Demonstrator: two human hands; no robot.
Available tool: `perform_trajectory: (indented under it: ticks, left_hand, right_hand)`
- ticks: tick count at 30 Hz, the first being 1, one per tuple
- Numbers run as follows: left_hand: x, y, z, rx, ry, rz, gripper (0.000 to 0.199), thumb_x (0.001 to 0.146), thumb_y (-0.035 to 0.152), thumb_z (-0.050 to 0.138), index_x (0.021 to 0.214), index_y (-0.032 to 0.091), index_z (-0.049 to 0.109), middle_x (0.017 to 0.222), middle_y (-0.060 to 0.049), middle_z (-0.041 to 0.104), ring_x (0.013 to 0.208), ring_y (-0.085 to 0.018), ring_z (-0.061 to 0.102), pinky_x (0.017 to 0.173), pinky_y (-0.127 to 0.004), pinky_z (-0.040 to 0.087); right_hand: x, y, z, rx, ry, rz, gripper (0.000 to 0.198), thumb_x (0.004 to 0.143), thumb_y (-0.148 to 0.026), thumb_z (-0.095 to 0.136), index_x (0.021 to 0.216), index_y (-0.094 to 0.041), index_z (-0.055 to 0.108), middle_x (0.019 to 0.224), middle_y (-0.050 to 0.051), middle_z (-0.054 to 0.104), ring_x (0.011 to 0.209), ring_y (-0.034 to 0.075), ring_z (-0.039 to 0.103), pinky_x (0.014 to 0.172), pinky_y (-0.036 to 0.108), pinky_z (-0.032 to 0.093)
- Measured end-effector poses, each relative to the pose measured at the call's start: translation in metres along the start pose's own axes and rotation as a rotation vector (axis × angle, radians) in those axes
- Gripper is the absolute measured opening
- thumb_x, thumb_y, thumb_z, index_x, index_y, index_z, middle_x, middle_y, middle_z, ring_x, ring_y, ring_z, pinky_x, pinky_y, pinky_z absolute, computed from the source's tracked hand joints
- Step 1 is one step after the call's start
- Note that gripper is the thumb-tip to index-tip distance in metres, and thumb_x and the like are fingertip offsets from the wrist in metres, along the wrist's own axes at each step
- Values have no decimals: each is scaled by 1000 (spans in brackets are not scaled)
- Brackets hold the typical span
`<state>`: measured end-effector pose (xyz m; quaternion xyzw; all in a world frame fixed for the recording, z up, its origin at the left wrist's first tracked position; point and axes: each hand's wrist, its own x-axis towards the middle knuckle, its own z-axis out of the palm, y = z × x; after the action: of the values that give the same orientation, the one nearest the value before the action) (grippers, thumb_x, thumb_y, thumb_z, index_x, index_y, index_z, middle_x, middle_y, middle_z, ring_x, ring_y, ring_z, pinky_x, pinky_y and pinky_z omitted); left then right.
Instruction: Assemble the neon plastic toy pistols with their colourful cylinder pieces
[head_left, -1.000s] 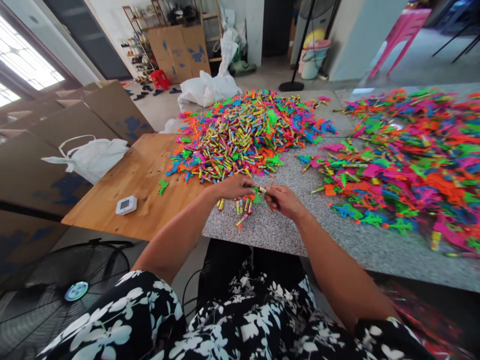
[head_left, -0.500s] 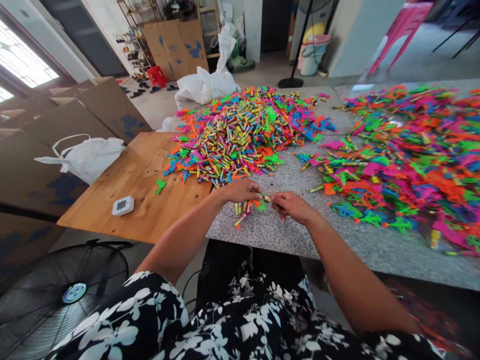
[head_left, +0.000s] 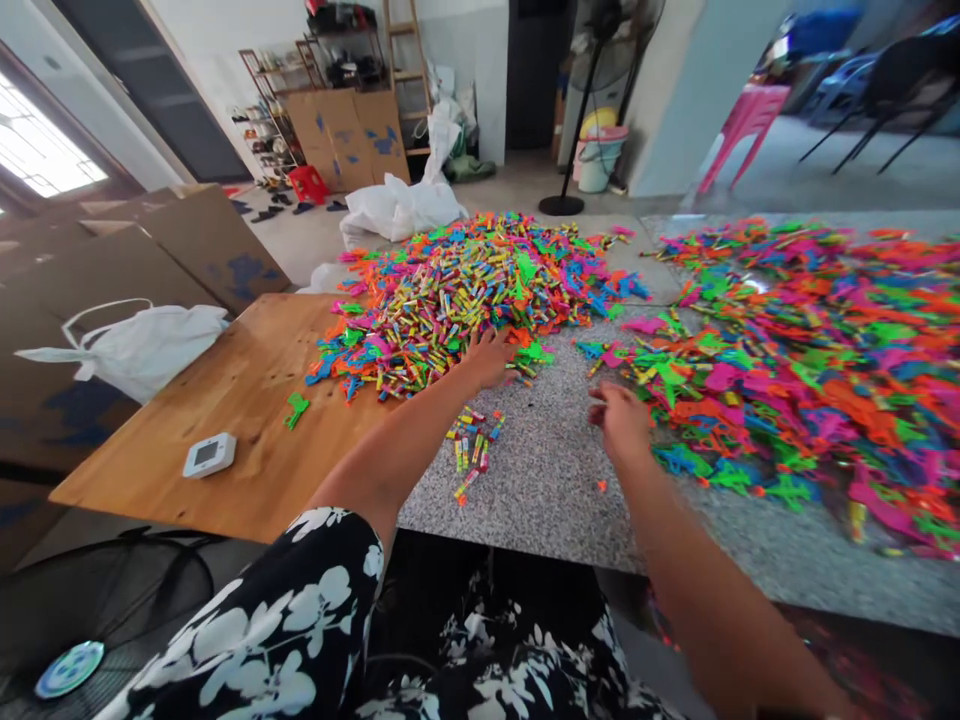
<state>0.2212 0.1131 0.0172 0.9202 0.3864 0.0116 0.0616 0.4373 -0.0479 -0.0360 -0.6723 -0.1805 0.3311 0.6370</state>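
Observation:
My left hand [head_left: 486, 358] reaches to the front edge of a heap of small colourful plastic pieces [head_left: 442, 300], its fingers spread over them. Many pieces in this heap are short tubes with yellow or pink labels, mixed with bright toy-gun shapes. My right hand [head_left: 621, 420] hovers over the granite tabletop [head_left: 547, 470], fingers apart and nothing visible in them. Just beyond it lies a wide spread of toy guns [head_left: 750, 390] in pink, orange, green and blue. Several loose labelled tubes [head_left: 471, 450] rest on the granite below my left hand.
A wooden board [head_left: 255, 400] on the left carries a small white device with a screen [head_left: 208, 455] and a green toy gun [head_left: 296, 409]. Cardboard boxes [head_left: 172, 250] and a white bag [head_left: 142, 345] stand beside it. A black floor fan [head_left: 97, 610] is at lower left.
My hands were together at a small labelled piece and have parted. The left went forward to the heap, the right moved right towards the toy guns. The view has shifted.

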Motion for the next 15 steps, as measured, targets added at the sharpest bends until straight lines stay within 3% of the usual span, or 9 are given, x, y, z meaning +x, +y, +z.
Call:
perform_trajectory:
  ticks: [3, 5, 7, 11, 15]
  left_hand:
    - [-4, 3, 16, 39, -20, 22, 53, 99, 38, 59, 151, 29, 59, 161, -11, 53, 154, -39, 34, 127, -65, 22]
    - [-12, 5, 23, 38, 7, 21, 46, 101, 31, 51, 145, 27, 63, 152, -12, 61, 150, -37, 39, 125, -65, 24]
    - [-23, 3, 26, 38, 20, 43, 41, 100, 25, 48, 138, 26, 66, 142, -12, 67, 147, -35, 42, 125, -66, 23]
    - [-53, -5, 22, 55, 41, 64, 37, 99, 21, 47, 129, 22, 69, 134, -13, 71, 143, -33, 47, 125, -64, 21]
    - [-87, -16, 14, 85, 44, 99, 33, 94, 20, 51, 121, 18, 70, 127, -14, 72, 140, -32, 50, 125, -58, 24]
  right_hand:
    - [-6, 6, 44, -543, -182, -226, 36, 89, -35, 64, 118, -15, 71, 115, 12, 75, 80, 20, 73, 75, 34, 60]
    - [-9, 4, 68, -876, -264, -373, 42, 94, -34, 64, 129, -11, 68, 134, 20, 68, 105, 28, 73, 93, 41, 58]
    - [-12, 0, 85, -1113, -325, -433, 47, 99, -38, 61, 136, -10, 64, 143, 24, 61, 115, 34, 71, 99, 46, 55]
    - [-25, -5, 94, -1314, -501, -524, 42, 105, -41, 54, 136, -16, 66, 144, 20, 59, 119, 34, 69, 98, 41, 54]
    - [-47, 1, 79, -1273, -688, -671, 37, 104, -32, 54, 137, -23, 69, 143, 13, 61, 122, 29, 67, 101, 36, 52]
